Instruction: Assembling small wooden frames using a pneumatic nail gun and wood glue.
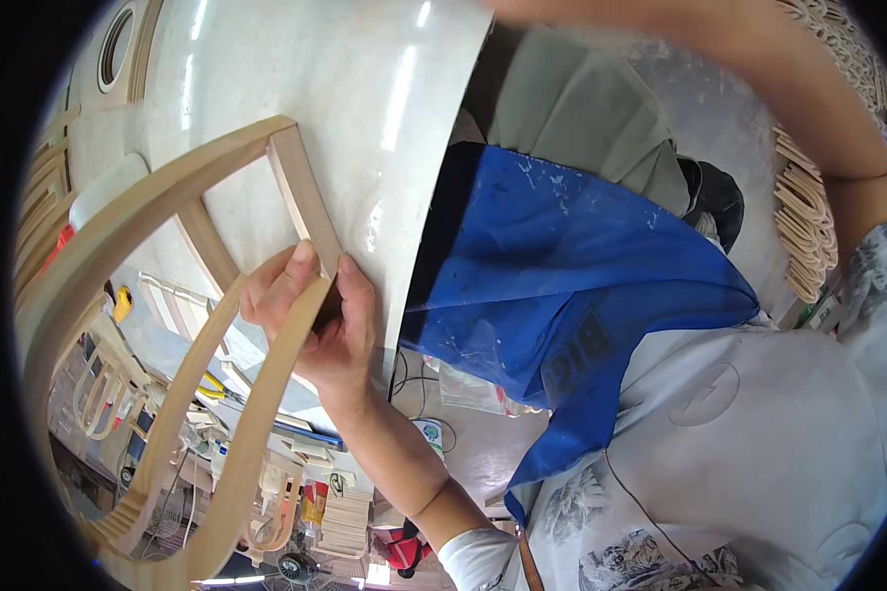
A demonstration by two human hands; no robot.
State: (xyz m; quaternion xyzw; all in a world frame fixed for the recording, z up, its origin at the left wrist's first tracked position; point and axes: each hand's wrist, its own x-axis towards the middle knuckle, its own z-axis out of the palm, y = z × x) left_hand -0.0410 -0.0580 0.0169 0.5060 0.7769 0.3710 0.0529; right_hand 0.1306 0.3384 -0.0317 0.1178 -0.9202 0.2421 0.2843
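Observation:
My left hand (315, 305) is closed on a pale curved wooden frame (158, 202) that looks like a chair part. Its thumb and fingers pinch the corner where a short crosspiece (299, 192) meets a long curved rail (276, 384). A second crosspiece (207, 241) runs alongside. The frame rests or is held over the glossy white worktable (345, 59), and its far ends curve down toward the lower left. My right arm is raised across the top right. Only a blurred edge of my right hand (537, 10) shows at the top border; its fingers are out of sight.
A blue apron (562, 246) lies across my lap beside the table edge. Tools, a yellow-and-black item (122, 303) and wood strips (172, 305) lie left of the frame. Bundles of bent wood pieces (806, 217) are piled at right. A panel with a round opening (118, 44) stands upper left.

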